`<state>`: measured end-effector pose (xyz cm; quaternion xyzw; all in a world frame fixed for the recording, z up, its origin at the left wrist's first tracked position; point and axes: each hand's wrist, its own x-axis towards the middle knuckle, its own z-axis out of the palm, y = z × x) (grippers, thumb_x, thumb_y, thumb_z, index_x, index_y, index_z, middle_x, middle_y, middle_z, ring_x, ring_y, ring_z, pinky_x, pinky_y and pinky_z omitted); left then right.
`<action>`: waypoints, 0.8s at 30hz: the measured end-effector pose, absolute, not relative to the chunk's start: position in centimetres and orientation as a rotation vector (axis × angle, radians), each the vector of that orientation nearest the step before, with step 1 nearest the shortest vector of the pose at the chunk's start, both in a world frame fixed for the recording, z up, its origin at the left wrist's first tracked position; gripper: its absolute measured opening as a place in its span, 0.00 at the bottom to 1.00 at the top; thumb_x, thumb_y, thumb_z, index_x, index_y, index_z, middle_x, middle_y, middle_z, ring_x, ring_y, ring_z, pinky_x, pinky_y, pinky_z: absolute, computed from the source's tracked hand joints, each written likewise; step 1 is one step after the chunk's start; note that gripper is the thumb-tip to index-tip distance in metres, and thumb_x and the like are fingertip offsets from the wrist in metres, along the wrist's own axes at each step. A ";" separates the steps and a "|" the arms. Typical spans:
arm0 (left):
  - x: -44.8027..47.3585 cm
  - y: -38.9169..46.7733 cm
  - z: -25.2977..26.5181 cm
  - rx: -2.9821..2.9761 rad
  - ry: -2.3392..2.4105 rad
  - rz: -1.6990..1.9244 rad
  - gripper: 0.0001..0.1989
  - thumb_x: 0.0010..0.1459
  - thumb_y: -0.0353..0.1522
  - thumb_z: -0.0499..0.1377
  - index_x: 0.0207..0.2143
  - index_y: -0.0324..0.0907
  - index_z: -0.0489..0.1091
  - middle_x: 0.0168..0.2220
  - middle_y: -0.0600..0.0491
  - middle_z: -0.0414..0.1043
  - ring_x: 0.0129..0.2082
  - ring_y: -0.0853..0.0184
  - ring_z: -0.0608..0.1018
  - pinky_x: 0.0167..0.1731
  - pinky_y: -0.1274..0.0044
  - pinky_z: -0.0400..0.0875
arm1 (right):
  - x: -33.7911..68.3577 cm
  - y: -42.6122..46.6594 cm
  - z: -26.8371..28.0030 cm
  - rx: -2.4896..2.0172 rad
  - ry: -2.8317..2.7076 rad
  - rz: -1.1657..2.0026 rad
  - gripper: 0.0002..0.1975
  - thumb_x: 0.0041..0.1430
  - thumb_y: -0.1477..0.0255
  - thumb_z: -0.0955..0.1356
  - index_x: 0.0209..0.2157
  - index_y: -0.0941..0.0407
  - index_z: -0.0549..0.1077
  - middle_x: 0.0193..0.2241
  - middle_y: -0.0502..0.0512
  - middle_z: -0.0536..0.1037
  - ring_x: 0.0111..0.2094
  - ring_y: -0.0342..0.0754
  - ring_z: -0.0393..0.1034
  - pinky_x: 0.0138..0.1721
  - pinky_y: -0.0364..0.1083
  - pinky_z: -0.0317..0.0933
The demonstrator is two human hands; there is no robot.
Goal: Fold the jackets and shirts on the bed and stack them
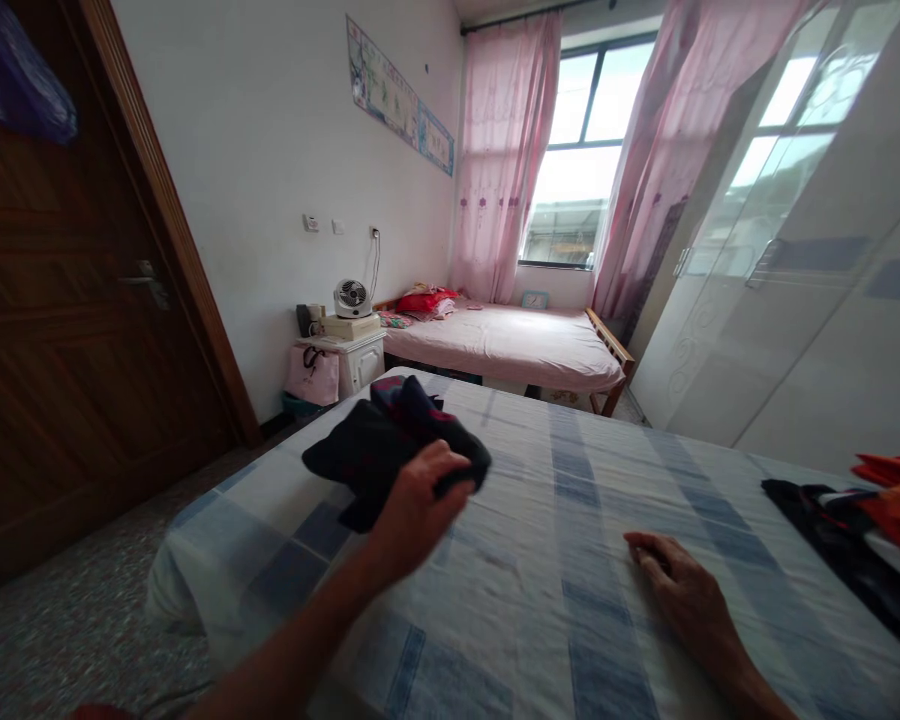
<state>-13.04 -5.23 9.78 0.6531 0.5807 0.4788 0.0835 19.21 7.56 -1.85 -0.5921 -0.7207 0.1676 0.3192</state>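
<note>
On the bed in front of me lies a bunched dark garment (364,445), black with dark blue and reddish parts. Its exact kind I cannot tell. My left hand (424,495) is at its near right edge, the fingers closed round a fold of the cloth. My right hand (679,580) is apart from the garment, low over the blue and white checked bedsheet (510,560). Its fingers are loosely stretched towards the left, with nothing seen in them. Whether it touches the sheet I cannot tell.
More clothes (881,520), orange and black, lie at the bed's right edge. Beyond is a second bed (517,340) with a pink sheet. A white bedside cabinet (360,365) carries a small fan (352,297). White wardrobe doors (780,300) stand right, a brown door (82,300) left.
</note>
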 end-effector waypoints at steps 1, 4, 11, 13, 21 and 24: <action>-10.8 -5.9 9.7 2.029 1.568 1.343 0.08 0.56 0.32 0.55 0.34 0.40 0.73 0.34 0.51 0.70 0.35 0.68 0.73 0.39 0.79 0.67 | 19.2 7.6 -1.8 -1.551 -1.898 0.437 0.17 0.50 0.61 0.60 0.36 0.52 0.75 0.40 0.53 0.78 0.40 0.53 0.72 0.43 0.49 0.63; -5.8 -7.9 8.6 2.334 1.015 0.834 0.09 0.58 0.33 0.56 0.38 0.42 0.74 0.35 0.50 0.72 0.38 0.67 0.75 0.40 0.79 0.68 | 19.2 7.4 -1.6 -1.535 -1.913 0.437 0.17 0.50 0.62 0.60 0.36 0.53 0.75 0.40 0.54 0.77 0.41 0.52 0.72 0.43 0.49 0.62; -4.7 -10.6 4.9 2.476 1.188 0.808 0.17 0.61 0.33 0.51 0.52 0.49 0.66 0.47 0.49 0.72 0.45 0.64 0.75 0.45 0.77 0.69 | 18.8 6.8 -1.1 -1.498 -1.937 0.471 0.16 0.53 0.65 0.59 0.37 0.54 0.74 0.40 0.54 0.76 0.41 0.50 0.71 0.45 0.48 0.61; -6.0 -10.7 4.0 2.484 1.489 1.065 0.21 0.60 0.29 0.51 0.55 0.48 0.62 0.54 0.47 0.65 0.52 0.61 0.70 0.50 0.72 0.66 | 18.6 6.7 -1.0 -1.477 -1.925 0.482 0.15 0.54 0.65 0.59 0.37 0.54 0.74 0.40 0.54 0.76 0.41 0.50 0.71 0.45 0.48 0.61; -11.0 -9.5 1.0 2.129 2.094 1.129 0.32 0.52 0.39 0.58 0.59 0.38 0.57 0.54 0.41 0.65 0.55 0.51 0.67 0.53 0.59 0.62 | 17.8 5.9 0.1 -1.397 -2.025 0.596 0.19 0.55 0.63 0.62 0.46 0.54 0.71 0.39 0.54 0.75 0.35 0.47 0.71 0.39 0.47 0.63; -11.2 -9.6 1.5 1.921 1.950 1.047 0.17 0.54 0.33 0.54 0.46 0.42 0.71 0.44 0.46 0.74 0.46 0.55 0.74 0.48 0.64 0.67 | 17.0 5.5 0.6 -1.371 -2.111 0.604 0.21 0.51 0.61 0.65 0.46 0.54 0.71 0.40 0.55 0.74 0.37 0.47 0.70 0.40 0.47 0.62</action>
